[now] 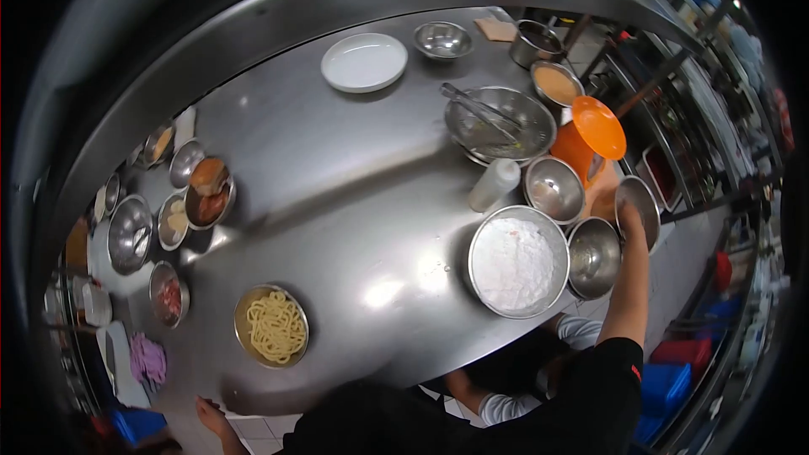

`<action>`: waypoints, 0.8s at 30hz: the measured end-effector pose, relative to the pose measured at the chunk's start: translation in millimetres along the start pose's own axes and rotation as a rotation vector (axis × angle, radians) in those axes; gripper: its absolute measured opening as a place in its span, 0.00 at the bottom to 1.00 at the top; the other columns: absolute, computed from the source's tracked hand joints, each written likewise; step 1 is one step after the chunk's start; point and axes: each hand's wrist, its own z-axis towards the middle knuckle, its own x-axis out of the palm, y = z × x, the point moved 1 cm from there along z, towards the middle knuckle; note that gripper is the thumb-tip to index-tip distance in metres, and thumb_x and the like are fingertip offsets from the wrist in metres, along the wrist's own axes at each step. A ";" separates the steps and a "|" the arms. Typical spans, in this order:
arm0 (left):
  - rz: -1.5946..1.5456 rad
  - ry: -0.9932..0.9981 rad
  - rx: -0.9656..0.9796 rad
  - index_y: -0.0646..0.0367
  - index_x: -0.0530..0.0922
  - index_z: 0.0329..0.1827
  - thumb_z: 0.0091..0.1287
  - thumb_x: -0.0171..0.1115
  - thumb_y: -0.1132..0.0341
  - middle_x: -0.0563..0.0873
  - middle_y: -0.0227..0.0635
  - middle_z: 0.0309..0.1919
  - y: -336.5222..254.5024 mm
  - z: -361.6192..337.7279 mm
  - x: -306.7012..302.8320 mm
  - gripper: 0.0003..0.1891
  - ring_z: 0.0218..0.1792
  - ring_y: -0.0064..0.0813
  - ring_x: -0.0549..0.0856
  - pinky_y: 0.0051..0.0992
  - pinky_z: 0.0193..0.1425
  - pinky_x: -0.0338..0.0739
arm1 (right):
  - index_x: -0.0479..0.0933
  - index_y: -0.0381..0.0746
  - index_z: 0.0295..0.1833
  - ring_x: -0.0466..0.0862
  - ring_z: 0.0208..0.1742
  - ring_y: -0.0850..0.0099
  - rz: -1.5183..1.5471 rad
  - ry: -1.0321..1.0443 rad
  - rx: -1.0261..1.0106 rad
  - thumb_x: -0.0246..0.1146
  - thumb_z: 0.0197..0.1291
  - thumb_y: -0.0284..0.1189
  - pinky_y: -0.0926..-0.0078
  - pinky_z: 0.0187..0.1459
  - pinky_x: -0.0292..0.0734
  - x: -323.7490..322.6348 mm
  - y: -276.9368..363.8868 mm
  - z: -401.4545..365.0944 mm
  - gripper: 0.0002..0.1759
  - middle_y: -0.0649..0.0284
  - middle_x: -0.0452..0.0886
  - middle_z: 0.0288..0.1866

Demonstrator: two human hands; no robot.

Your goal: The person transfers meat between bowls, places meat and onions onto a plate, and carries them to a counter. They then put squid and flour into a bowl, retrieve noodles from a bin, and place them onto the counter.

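Note:
My right hand (pixel 629 217) is at a metal bowl (pixel 647 194) on the far right, its fingers over the rim and partly hidden; the bowl looks tilted. Beside it sit another metal bowl (pixel 593 259) and a large bowl of white powder (pixel 516 265). My left hand (pixel 211 413) hangs low by the table's front edge, fingers loosely bent, with nothing visible in it. Nearest to that hand is a metal bowl of thick noodles (pixel 275 326).
Tongs (pixel 484 109) lie across a large metal bowl (pixel 533 139). Nearby are a white squeeze bottle (pixel 495 185), an orange container (pixel 600 128) and a small bowl (pixel 554 190). A white plate (pixel 364 62) is at the back. Small ingredient bowls and a purple cloth (pixel 148 358) are left.

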 end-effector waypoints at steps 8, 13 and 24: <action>0.129 -0.088 -0.131 0.62 0.72 0.27 0.69 0.46 0.42 0.73 0.32 0.16 88.5 -6.1 -53.9 0.28 0.15 0.23 0.72 0.24 0.14 0.65 | 0.79 0.33 0.47 0.78 0.53 0.48 -0.124 0.086 0.123 0.47 0.60 0.29 0.60 0.56 0.72 -61.1 33.6 -31.5 0.18 0.43 0.78 0.50; 0.012 -0.067 -0.291 0.63 0.74 0.28 0.70 0.47 0.44 0.76 0.34 0.17 129.7 -21.2 -73.3 0.27 0.14 0.23 0.73 0.24 0.13 0.64 | 0.76 0.36 0.56 0.77 0.56 0.51 0.129 -0.227 0.052 0.48 0.56 0.28 0.65 0.58 0.69 -73.3 40.2 -46.0 0.23 0.45 0.79 0.52; -0.072 0.368 -0.673 0.58 0.73 0.43 0.67 0.51 0.44 0.81 0.37 0.22 301.5 -70.0 -96.4 0.23 0.16 0.28 0.81 0.27 0.16 0.74 | 0.71 0.39 0.62 0.78 0.55 0.68 0.703 -0.506 -0.720 0.52 0.62 0.25 0.75 0.55 0.71 -161.7 436.6 -275.0 0.21 0.56 0.77 0.56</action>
